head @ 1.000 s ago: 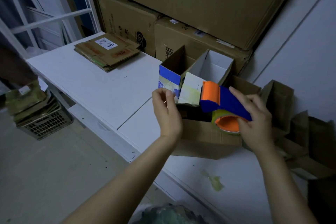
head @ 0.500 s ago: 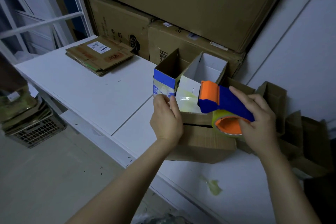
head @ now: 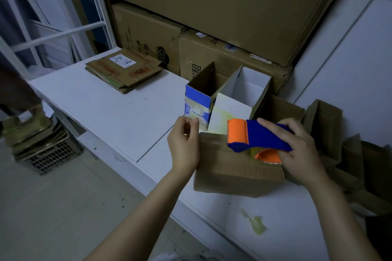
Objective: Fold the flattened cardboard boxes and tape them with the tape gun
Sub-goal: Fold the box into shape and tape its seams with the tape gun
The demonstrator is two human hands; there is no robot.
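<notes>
Box (head: 237, 169), brown and folded, sits on my worktop (head: 106, 108) near the front edge. My right hand (head: 301, 146) grips the tape gun (head: 263, 136) by its blue body, with the orange head over the box top, just above it or touching. My left hand (head: 184, 146) is at the box's upper left corner, fingers curled, thumb and forefinger close together; I cannot tell whether they pinch tape. Just behind stand a blue box (head: 197, 98) and a white box (head: 246, 89), both open on top. A flat stack (head: 124, 69) lies far left by big cartons (head: 212, 6). More brown boxes (head: 322, 121) sit right. A tape scrap (head: 256, 221) lies in front.
</notes>
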